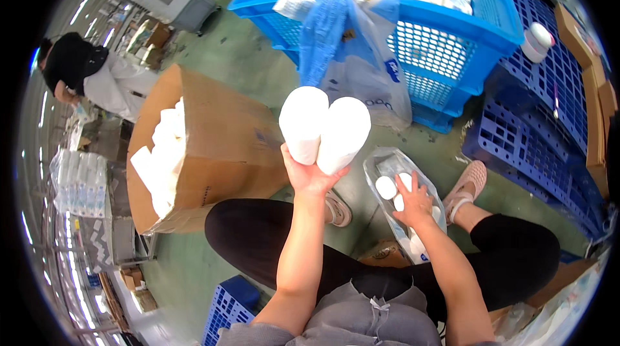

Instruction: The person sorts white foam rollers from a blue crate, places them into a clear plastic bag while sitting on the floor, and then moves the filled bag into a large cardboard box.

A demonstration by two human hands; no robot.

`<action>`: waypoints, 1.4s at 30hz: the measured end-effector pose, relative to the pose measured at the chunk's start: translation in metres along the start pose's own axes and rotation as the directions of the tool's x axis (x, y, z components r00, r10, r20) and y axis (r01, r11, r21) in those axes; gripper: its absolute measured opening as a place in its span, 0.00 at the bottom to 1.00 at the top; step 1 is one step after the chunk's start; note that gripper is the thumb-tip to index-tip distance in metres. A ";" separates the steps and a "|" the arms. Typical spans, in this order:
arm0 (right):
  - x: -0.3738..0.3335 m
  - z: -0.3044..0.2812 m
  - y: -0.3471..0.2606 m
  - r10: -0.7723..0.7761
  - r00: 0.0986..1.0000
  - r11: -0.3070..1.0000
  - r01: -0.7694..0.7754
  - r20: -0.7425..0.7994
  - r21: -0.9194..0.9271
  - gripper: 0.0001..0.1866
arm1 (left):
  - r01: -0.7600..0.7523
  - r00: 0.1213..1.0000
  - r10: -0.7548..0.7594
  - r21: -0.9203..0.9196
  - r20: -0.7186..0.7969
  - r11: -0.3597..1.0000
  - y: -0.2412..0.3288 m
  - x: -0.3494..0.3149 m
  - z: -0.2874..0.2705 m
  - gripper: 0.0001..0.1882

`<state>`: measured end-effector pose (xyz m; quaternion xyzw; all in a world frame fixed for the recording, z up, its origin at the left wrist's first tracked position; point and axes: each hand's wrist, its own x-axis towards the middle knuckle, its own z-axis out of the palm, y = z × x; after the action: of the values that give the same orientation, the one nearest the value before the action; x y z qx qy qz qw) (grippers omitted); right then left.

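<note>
Two white paper rolls [325, 129] stand side by side in my left hand [311, 177], raised in front of me, with the fingers and thumb wrapped round their lower ends. Lower and to the right, a clear plastic bag [382, 160] lies between my feet with several more white rolls inside. My right hand [416, 202] reaches into it, its fingers closed about a white paper roll [405, 181]. Another roll [386, 187] lies just left of those fingers. The hand and forearm hide part of the bag's contents.
A cardboard box [226, 146] of white rolls stands at left. Ahead is a blue crate [445, 42] with rolls inside and a plastic bag [368, 87] hanging on it. Dark blue pallets [523, 133] are stacked at right. A person [90, 68] bends at far left.
</note>
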<state>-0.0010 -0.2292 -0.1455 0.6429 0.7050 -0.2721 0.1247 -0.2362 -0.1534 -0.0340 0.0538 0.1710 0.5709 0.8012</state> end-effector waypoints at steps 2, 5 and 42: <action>0.001 0.000 0.003 -0.021 1.000 1.000 0.021 0.003 0.020 0.53 | -0.015 0.982 0.036 -0.112 0.184 0.994 0.006 -0.014 0.018 0.36; 0.002 0.001 0.004 -0.008 0.999 1.000 0.008 -0.031 0.016 0.53 | -0.022 0.972 0.050 -0.120 0.232 0.993 0.013 -0.025 0.048 0.34; -0.067 -0.152 -0.079 -0.150 0.739 0.482 0.634 -0.656 0.605 0.43 | -0.262 0.950 0.286 0.811 0.123 0.522 -0.063 -0.028 0.047 0.36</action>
<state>-0.0422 -0.2045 0.0317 0.4859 0.6419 -0.3955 -0.4422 -0.1720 -0.1963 -0.0018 0.4373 0.4152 0.5456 0.5820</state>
